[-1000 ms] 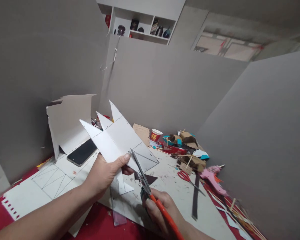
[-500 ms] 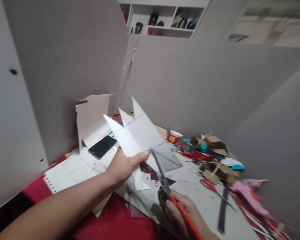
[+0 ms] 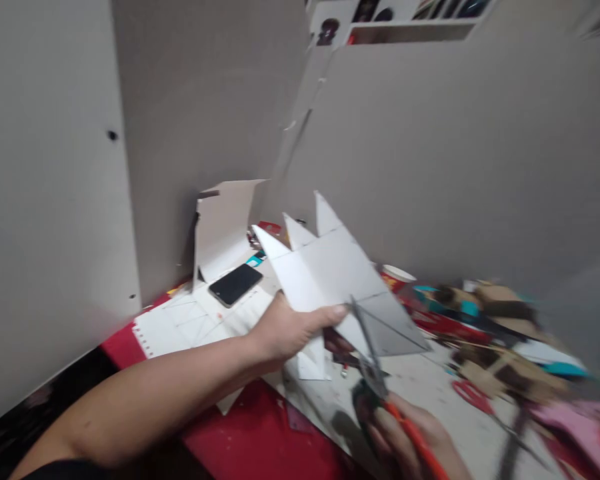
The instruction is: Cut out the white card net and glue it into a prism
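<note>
My left hand (image 3: 293,327) is closed on a folded white card (image 3: 325,267), thumb on top and fingers underneath. Pencil lines cross the card, and pointed triangular flaps stand along its far edge. My right hand (image 3: 405,433) grips scissors (image 3: 373,360) with an orange handle. Their blades reach up to the card's near part, close to my left thumb and a drawn line. I cannot tell how far apart the blades are.
Beyond my left forearm lie a black phone (image 3: 236,285), marked paper (image 3: 170,327) and a standing cardboard piece (image 3: 225,227). To the right are a paper cup (image 3: 397,277), cardboard scraps (image 3: 505,307), red-handled scissors (image 3: 473,397) and a blurred pink object (image 3: 580,427).
The view has swung left, so everything sits further right in the picture. Both hands keep their hold, and the card and scissors stay in nearly the same position relative to each other.
</note>
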The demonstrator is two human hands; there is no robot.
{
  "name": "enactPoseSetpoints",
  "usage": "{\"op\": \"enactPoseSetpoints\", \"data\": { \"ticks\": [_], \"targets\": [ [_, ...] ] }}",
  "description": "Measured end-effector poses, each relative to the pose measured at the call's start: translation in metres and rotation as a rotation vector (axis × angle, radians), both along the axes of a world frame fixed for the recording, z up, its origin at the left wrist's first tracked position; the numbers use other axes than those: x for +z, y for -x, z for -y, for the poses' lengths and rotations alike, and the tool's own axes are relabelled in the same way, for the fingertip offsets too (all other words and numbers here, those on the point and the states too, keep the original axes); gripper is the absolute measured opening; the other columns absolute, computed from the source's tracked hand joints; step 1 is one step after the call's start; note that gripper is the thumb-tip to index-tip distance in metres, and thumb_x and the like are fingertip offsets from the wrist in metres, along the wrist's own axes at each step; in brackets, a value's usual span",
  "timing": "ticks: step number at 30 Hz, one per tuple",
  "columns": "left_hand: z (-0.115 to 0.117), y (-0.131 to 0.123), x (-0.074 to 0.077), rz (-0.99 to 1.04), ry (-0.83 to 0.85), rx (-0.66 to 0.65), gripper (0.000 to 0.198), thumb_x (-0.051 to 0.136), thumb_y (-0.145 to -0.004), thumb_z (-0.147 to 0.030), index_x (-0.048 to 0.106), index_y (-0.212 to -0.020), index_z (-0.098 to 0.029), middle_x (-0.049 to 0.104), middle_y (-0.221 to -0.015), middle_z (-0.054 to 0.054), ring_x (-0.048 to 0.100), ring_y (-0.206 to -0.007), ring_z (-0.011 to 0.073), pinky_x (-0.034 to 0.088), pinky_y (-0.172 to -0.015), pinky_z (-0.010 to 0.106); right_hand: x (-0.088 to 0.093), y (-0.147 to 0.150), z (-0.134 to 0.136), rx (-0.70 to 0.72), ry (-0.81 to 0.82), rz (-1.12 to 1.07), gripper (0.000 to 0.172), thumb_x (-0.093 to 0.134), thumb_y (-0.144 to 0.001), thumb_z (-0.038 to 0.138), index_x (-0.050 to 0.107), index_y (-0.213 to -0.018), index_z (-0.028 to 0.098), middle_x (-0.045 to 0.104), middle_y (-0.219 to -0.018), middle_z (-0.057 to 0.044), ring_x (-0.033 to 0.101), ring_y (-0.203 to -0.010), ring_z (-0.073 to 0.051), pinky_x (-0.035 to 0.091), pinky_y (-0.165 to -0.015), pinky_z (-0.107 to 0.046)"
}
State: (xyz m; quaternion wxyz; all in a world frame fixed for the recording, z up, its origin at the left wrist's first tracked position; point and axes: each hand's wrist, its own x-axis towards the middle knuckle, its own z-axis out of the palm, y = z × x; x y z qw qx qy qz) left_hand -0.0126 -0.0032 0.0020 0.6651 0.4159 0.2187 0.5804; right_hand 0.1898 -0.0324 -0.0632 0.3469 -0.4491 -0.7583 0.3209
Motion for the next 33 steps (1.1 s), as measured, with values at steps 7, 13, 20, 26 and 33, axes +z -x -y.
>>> {"op": "enactPoseSetpoints", "data": {
  "ticks": [7, 13, 20, 26, 33],
  "targets": [
    [-0.004, 0.004, 0.0, -0.131, 0.01, 0.029, 0.022, 0.072, -0.072, -0.031, 0.065, -0.076, -0.011, 0.067, -0.058, 0.007, 0.062, -0.049, 0.0153, 0.05, -0.049, 0.023, 0.007, 0.004, -0.004, 0.113, -0.036, 0.0, 0.041, 0.04, -0.088, 0.054, 0.037, -0.064, 0.021, 0.033, -0.052, 0.005, 0.028, -0.044, -0.008, 0.025, -0.039, -0.022],
    [-0.004, 0.005, 0.0, -0.114, -0.005, 0.003, 0.017, 0.072, -0.073, -0.028, 0.068, -0.073, -0.012, 0.067, -0.059, 0.007, 0.061, -0.048, 0.0145, 0.051, -0.049, 0.023, 0.013, 0.007, -0.003, 0.133, -0.092, 0.01, 0.042, 0.035, -0.089, 0.056, 0.033, -0.065, 0.021, 0.032, -0.052, 0.005, 0.029, -0.044, -0.009, 0.027, -0.039, -0.021],
    [-0.002, 0.005, 0.004, -0.063, 0.041, -0.054, 0.017, 0.071, -0.073, -0.026, 0.067, -0.071, -0.01, 0.065, -0.057, 0.007, 0.059, -0.046, 0.0127, 0.049, -0.047, 0.021, 0.007, 0.004, -0.006, 0.143, -0.091, 0.029, 0.036, 0.039, -0.088, 0.051, 0.041, -0.071, 0.02, 0.034, -0.058, 0.004, 0.03, -0.049, -0.01, 0.028, -0.043, -0.022],
    [0.001, 0.006, 0.004, -0.045, 0.055, -0.069, 0.017, 0.072, -0.072, -0.024, 0.066, -0.067, -0.009, 0.064, -0.056, 0.007, 0.058, -0.046, 0.0125, 0.048, -0.046, 0.021, 0.008, 0.004, -0.007, 0.159, -0.136, 0.016, 0.033, 0.04, -0.089, 0.046, 0.035, -0.068, 0.021, 0.03, -0.055, 0.005, 0.026, -0.047, -0.009, 0.025, -0.041, -0.021],
    [-0.002, 0.005, 0.004, -0.045, 0.071, -0.071, 0.017, 0.072, -0.071, -0.024, 0.066, -0.071, -0.008, 0.065, -0.058, 0.007, 0.059, -0.046, 0.0131, 0.049, -0.046, 0.022, 0.008, 0.005, -0.007, 0.147, -0.158, -0.022, 0.03, 0.043, -0.088, 0.04, 0.035, -0.066, 0.021, 0.029, -0.054, 0.006, 0.027, -0.045, -0.009, 0.024, -0.04, -0.021]
  ]
}}
